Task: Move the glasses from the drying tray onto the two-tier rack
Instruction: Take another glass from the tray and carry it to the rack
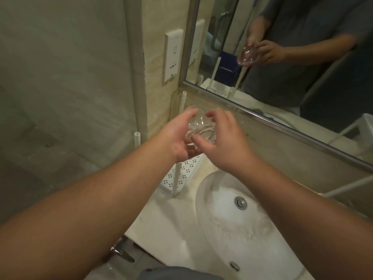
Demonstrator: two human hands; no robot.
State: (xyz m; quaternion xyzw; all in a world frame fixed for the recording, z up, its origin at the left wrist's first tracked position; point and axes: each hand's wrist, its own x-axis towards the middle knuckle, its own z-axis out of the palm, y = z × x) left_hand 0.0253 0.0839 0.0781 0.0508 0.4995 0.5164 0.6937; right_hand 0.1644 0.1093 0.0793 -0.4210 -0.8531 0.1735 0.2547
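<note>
A clear drinking glass is held in the air between both hands, tilted on its side, above the white two-tier rack. My left hand cups the glass from the left with fingers curled round it. My right hand holds it from the right, thumb under and fingers arched over the rim. The rack's perforated lower shelf and white posts show beneath the hands. The mirror reflects the same grip. The drying tray is not clearly in view.
A white sink basin with a metal drain lies below right of the rack. A wall socket is beside the mirror frame. A glass shower panel stands at the left. A white frame stands at the far right.
</note>
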